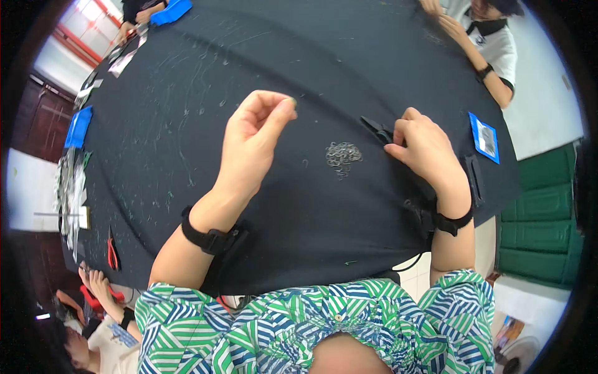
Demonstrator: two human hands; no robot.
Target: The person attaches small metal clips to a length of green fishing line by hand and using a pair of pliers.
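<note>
Pliers (375, 129) are gripped in the fingers (399, 152) of the right hand (425, 148), near a pile of small curved metal pieces (342, 156) on the black tabletop (299, 243), while the left hand (249, 136) has its fingers pinched closed, anything between the tips too small to tell.

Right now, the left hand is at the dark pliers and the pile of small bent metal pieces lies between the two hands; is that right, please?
Not quite: the head view shows the right hand at the dark pliers, not the left hand. The pile of small bent metal pieces does lie between the two hands.
</note>
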